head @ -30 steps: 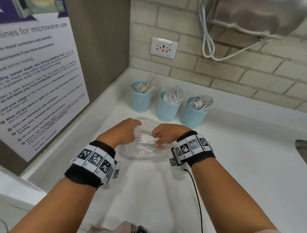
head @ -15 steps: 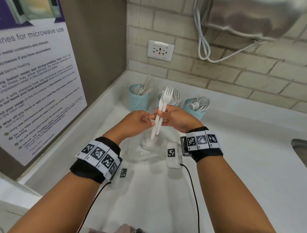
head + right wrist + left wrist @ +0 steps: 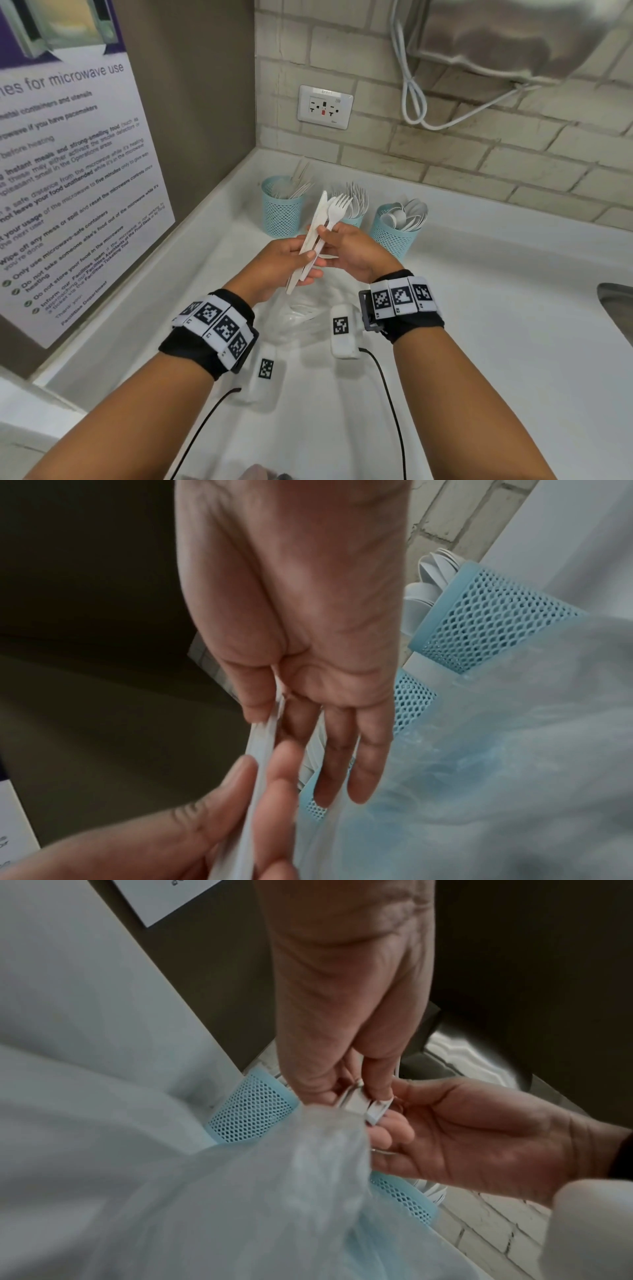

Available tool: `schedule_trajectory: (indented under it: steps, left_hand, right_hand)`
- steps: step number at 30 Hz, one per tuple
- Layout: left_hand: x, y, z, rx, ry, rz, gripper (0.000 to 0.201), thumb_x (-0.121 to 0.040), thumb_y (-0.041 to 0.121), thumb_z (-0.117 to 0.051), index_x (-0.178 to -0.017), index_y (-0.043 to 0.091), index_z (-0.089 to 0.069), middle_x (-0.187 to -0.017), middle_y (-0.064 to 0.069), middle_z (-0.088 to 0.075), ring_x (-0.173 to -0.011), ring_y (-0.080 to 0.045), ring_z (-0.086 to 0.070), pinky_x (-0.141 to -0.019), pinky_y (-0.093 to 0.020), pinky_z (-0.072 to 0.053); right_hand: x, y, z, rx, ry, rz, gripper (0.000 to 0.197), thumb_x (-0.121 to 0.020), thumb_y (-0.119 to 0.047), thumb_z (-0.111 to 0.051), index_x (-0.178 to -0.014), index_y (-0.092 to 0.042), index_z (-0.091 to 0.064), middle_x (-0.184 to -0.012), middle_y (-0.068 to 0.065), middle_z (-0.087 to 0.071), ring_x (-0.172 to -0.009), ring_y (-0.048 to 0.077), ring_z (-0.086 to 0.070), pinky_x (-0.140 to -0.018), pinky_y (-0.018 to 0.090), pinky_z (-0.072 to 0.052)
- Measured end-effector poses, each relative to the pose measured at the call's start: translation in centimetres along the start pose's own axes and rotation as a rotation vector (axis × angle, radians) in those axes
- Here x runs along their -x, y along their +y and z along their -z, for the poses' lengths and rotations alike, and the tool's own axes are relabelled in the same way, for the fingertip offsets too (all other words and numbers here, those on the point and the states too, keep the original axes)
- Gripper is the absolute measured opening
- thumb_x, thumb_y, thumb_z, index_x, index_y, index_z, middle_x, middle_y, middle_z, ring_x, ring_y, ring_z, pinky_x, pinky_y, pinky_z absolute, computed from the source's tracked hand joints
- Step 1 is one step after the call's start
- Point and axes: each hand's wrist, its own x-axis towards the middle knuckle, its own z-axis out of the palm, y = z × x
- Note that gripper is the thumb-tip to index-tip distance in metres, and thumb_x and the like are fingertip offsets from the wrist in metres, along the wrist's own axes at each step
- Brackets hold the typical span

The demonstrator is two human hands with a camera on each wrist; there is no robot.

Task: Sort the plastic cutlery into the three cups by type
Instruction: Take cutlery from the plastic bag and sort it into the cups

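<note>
Fingers [image 3: 310, 255] of left hand [image 3: 277, 263] curled round the lower handles of a white plastic knife [image 3: 317, 219] and fork [image 3: 337, 209], thumb pressed across them; both utensils tilted up toward 1 o'clock. Fingers [image 3: 323, 231] of right hand [image 3: 356, 251] pinching the same handles just above the left grip, remaining fingers loosely extended. Hands touching, raised above the white table [image 3: 496, 342]. Directly beneath, at 6 o'clock from the hands, a crumpled clear plastic bag [image 3: 294, 318] lying on the table. Beyond the hands, toward 12 o'clock, three blue mesh cups in a row: left cup [image 3: 281, 212] with knives, middle cup [image 3: 354, 221] with forks, partly hidden behind the held utensils, right cup [image 3: 394, 236] with spoons. At 9 o'clock, a wall poster [image 3: 68, 171] on microwave use; at 12 o'clock, a wall socket [image 3: 324, 107] on brick tile.
</note>
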Motion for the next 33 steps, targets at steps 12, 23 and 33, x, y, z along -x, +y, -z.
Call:
schedule_trajectory:
  steps: [12,23,33]
  left_hand:
    - [-0.1,-0.5,0.5,0.068,0.081,0.037,0.018,-0.09,0.011,-0.06,-0.108,0.011,-0.063,-0.091,-0.006,-0.072,-0.066,-0.009,-0.071,-0.062,-0.019,-0.056]
    - [0.0,0.1,0.9,-0.013,0.179,0.04,0.016,-0.099,0.021,-0.045,-0.103,0.021,-0.061,-0.086,0.0,-0.068,-0.061,-0.008,-0.054,-0.053,-0.018,-0.041]
    - [0.1,0.3,1.9,-0.118,0.141,0.031,0.021,-0.1,0.02,-0.04,-0.099,0.028,-0.059,-0.076,0.003,-0.059,-0.057,-0.008,-0.039,-0.048,-0.017,-0.032]
  right_hand:
    - [-0.9,0.5,0.9,0.009,0.435,0.175,0.04,-0.087,-0.006,-0.063,-0.118,-0.017,-0.04,-0.079,0.0,-0.055,-0.06,0.01,-0.046,-0.048,0.018,-0.036]
    - [-1.8,0.0,0.3,0.095,0.333,0.2,0.045,-0.087,-0.002,-0.061,-0.129,-0.007,-0.045,-0.084,-0.001,-0.06,-0.062,0.01,-0.057,-0.047,0.013,-0.045]
    - [-4.0,-1.1,-0.8,0.239,0.301,0.291,0.027,-0.09,-0.019,-0.061,-0.115,-0.01,-0.056,-0.087,0.001,-0.058,-0.078,0.009,-0.057,-0.068,0.015,-0.045]
